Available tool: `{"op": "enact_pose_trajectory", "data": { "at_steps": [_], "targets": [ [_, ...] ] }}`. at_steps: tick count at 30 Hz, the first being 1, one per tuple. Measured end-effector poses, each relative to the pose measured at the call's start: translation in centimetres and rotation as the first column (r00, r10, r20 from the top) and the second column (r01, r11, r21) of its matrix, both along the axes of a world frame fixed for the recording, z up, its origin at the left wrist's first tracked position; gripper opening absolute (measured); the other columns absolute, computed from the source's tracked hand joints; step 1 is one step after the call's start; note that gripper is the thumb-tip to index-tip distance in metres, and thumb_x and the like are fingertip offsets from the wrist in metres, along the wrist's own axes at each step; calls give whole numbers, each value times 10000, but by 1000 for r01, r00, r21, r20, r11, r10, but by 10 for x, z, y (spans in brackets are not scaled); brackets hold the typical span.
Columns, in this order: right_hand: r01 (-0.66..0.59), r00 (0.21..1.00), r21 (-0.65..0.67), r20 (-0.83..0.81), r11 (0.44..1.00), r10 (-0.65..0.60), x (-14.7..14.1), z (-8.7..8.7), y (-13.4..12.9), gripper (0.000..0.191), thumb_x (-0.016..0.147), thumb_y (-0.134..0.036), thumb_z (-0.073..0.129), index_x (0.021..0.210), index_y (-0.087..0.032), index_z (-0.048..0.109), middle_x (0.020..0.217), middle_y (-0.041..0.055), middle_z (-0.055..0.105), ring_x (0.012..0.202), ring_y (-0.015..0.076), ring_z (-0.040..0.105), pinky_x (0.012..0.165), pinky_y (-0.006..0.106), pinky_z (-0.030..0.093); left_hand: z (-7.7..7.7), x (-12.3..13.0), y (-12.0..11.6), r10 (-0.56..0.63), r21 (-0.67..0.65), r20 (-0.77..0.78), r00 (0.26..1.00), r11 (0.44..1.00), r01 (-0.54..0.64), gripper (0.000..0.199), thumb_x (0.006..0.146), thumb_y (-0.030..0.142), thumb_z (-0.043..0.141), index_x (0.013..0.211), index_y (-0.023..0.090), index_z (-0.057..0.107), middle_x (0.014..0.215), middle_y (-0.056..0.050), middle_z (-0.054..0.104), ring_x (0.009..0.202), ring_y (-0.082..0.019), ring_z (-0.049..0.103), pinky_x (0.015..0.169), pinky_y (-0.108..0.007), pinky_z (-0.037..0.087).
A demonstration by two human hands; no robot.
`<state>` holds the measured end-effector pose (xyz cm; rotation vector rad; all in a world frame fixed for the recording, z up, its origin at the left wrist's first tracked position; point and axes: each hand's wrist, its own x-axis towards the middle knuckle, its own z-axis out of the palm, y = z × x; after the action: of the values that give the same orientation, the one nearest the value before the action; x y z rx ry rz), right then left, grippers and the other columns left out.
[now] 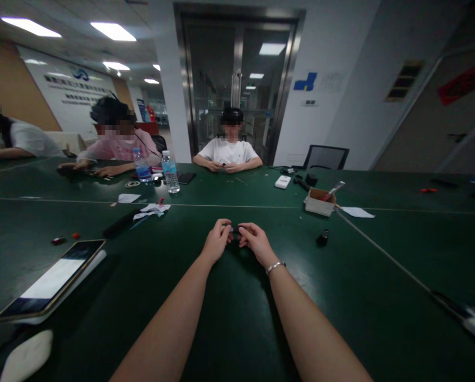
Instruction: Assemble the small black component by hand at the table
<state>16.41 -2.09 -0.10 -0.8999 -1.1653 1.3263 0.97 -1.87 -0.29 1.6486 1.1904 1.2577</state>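
Observation:
Both forearms reach forward over the green table [237,318], and the hands meet near its middle. Between them is a small dark object [235,230] with a lighter, silvery bit at its left end; it is too small to name. My left hand [217,241] is closed, pinching the left end between thumb and fingers. My right hand [257,243], below a silver bracelet [276,267], is likewise closed on the right end. Fingers cover most of the object. A short black item [322,238] rests on the table to the right of my right hand.
At left lie a phone [54,278] on a white stand, a white rounded item [27,356] and crumpled paper [152,210]. Two water bottles [170,172] stand beyond. A small open box [319,202] sits at right. Several people sit around the table, one directly opposite.

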Motion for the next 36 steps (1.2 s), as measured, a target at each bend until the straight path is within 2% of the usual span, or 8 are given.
{"op": "enact_pose_trajectory", "data": {
  "at_steps": [5,11,22,36],
  "targets": [
    [9,1000,-13,-23,1000,-9,-1,-1,0,402,672,-403,734,955,-146,610,602,-21,613,471,83,558,477,218,487,3,2,-3,-48,-6,98,994,999,49,306,834,408,487,1057,199,471,735,9,599,654,-120,580,573,-228,435],
    [29,999,-2,-33,1000,-29,0,-2,0,372,667,-395,742,927,-157,621,592,-24,607,474,86,560,468,220,490,2,1,-3,-61,-25,100,993,998,64,259,818,409,515,925,174,514,747,-18,636,675,-129,612,599,-237,442],
    [20,1000,21,6,1000,-20,0,-2,0,386,664,-380,747,964,-164,635,634,-13,612,515,91,575,496,232,516,-1,-1,0,17,-80,-3,1000,997,-18,342,799,529,495,810,188,522,607,5,622,557,-128,582,570,-254,432],
    [-4,999,57,33,998,3,2,-1,-2,390,654,-352,758,982,-172,646,674,-11,618,518,87,575,516,240,518,6,0,-2,59,-112,-151,987,991,-77,444,820,599,393,689,194,519,487,29,540,444,-118,497,498,-238,373]
  ]
}}
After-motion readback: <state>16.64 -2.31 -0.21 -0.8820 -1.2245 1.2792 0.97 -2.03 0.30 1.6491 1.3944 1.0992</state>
